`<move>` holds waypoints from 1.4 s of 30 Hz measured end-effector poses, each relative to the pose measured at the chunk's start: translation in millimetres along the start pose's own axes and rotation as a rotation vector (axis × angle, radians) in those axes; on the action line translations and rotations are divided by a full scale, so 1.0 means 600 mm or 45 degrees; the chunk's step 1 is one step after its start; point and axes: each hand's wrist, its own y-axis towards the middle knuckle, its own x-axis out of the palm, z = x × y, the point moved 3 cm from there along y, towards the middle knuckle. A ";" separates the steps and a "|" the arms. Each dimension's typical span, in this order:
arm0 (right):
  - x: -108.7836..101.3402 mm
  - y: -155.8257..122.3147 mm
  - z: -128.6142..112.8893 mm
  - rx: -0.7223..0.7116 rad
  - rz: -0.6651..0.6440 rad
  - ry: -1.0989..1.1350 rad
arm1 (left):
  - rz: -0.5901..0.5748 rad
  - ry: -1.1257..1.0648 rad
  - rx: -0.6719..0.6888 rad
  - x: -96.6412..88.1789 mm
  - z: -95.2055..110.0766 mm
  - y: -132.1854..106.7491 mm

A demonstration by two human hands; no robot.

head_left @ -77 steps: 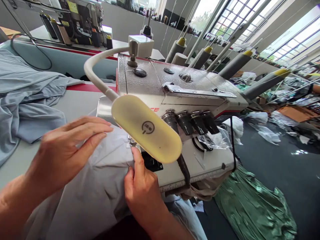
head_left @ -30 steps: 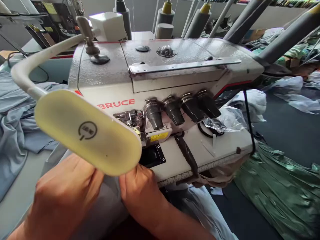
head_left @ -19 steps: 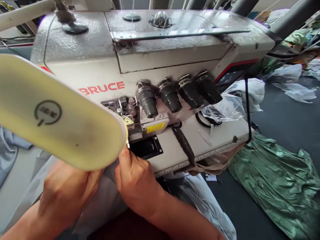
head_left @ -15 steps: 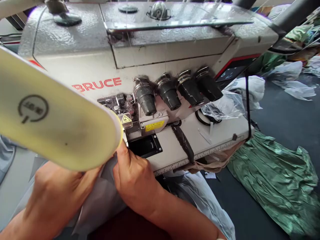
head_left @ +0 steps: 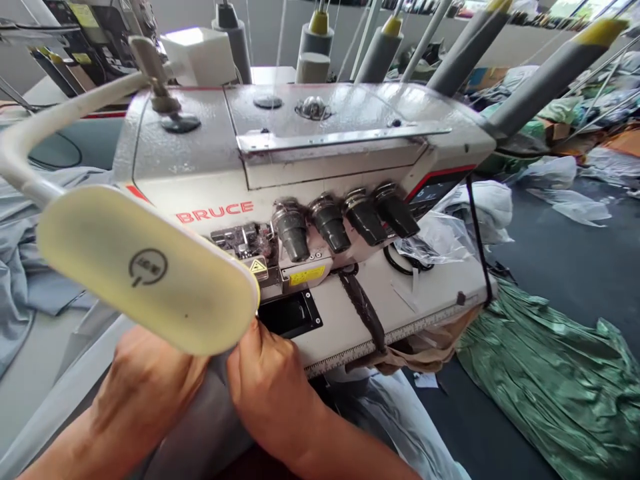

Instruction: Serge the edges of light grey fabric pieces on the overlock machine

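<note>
Grey fabric [head_left: 213,407] lies gathered between my two hands at the front of a white overlock sewing machine [head_left: 200,193]. My left hand [head_left: 150,387] is closed on the fabric, its fingertips partly hidden under the lamp head [head_left: 150,273]. Just to its right, my right hand [head_left: 275,387] pinches the fabric edge, the index finger pointing up toward the needle area. The lamp head covers the presser foot and needle, so the stitching point is out of sight. A dark opening [head_left: 287,313] in the machine bed sits just beyond my right hand.
Tension knobs [head_left: 330,223] line the machine's front. Thread cones [head_left: 315,40] stand behind it. To the right are a clear plastic bag [head_left: 435,240] and crumpled green fabric [head_left: 555,380]. More grey cloth [head_left: 45,253] is piled at the left.
My view has pulled back and tilted up, so the machine and lamp look smaller and the thread cones show. Both hands stay on the fabric, in nearly the same place by the machine.
</note>
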 end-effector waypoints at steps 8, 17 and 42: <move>0.002 -0.001 0.000 -0.004 -0.047 0.041 | 0.169 0.063 0.153 -0.022 0.020 0.022; 0.005 -0.002 0.000 0.029 -0.047 0.105 | 0.218 -0.149 0.099 -0.013 0.007 0.023; -0.004 -0.002 0.005 0.124 0.081 0.255 | 0.182 -0.199 0.128 -0.010 0.013 0.025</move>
